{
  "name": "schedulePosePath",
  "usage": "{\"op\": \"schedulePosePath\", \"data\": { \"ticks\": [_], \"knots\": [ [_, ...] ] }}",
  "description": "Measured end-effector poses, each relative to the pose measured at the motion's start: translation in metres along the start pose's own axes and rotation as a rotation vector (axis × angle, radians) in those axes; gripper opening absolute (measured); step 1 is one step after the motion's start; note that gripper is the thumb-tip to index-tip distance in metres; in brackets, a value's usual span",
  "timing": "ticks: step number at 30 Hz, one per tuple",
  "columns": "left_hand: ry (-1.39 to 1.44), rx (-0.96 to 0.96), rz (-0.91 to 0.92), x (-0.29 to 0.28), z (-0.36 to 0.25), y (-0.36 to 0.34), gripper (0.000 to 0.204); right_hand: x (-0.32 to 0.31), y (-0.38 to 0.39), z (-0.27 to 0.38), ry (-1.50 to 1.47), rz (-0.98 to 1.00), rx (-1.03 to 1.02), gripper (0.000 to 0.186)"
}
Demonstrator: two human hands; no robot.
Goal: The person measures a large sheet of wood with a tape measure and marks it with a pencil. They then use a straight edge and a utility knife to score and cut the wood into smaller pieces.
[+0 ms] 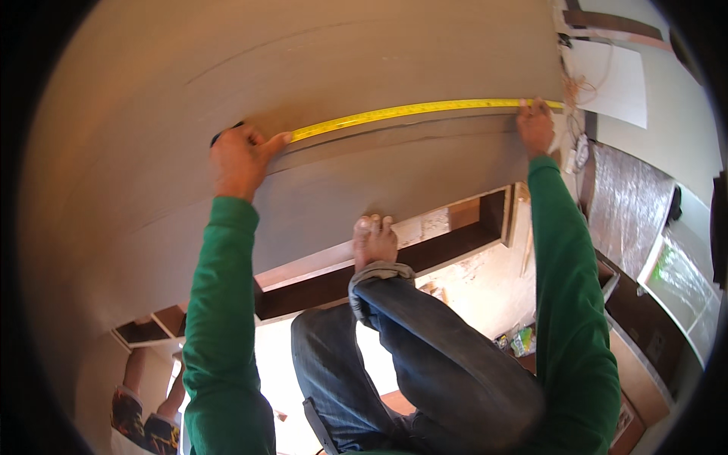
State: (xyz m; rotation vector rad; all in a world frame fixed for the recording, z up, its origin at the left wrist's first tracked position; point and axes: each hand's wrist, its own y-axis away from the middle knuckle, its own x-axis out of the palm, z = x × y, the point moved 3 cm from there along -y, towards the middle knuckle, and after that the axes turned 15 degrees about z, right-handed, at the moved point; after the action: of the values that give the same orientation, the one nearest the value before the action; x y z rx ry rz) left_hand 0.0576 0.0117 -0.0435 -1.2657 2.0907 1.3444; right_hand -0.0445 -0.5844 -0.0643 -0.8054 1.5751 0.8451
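Observation:
A yellow tape measure [413, 109] is pulled out across a broad grey-brown board [364, 64]. My left hand [240, 161] is closed round its case, of which only a dark bit shows past the fingers; the thumb points along the blade. Close to the board's right edge, my right hand [537, 127] grips the blade near its far end, fingertips on the yellow strip. Just below the blade, dark lines run roughly alongside it on the board. My bare foot [374, 241] rests on the board's near edge, between my two arms.
Below the board's near edge is a dark-brown frame with open compartments [455, 244]. Thin wires [582, 89] and a white sheet [613, 80] are past the right edge. Farther right lie a plastic-wrapped panel [628, 205] and a white-framed pane [682, 284]. Another person's feet [144, 425] show at lower left.

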Motion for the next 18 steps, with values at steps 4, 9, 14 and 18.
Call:
{"op": "schedulePosePath", "data": {
  "ticks": [4,9,14,18],
  "knots": [
    [-0.011,-0.059,0.034,-0.001,-0.008,0.004,0.052,-0.008,0.008,0.013,-0.018,0.089,0.136,0.065],
    [-0.061,-0.097,0.027,-0.006,-0.015,0.008,0.052,-0.013,0.010,0.018,-0.045,0.118,0.153,0.064],
    [-0.125,-0.082,0.032,-0.003,-0.007,0.004,0.051,-0.001,-0.006,0.001,0.008,0.073,0.075,0.061],
    [-0.136,-0.084,0.050,-0.006,-0.006,0.000,0.051,0.008,-0.003,-0.003,0.003,0.050,0.058,0.060]
  ]
}}
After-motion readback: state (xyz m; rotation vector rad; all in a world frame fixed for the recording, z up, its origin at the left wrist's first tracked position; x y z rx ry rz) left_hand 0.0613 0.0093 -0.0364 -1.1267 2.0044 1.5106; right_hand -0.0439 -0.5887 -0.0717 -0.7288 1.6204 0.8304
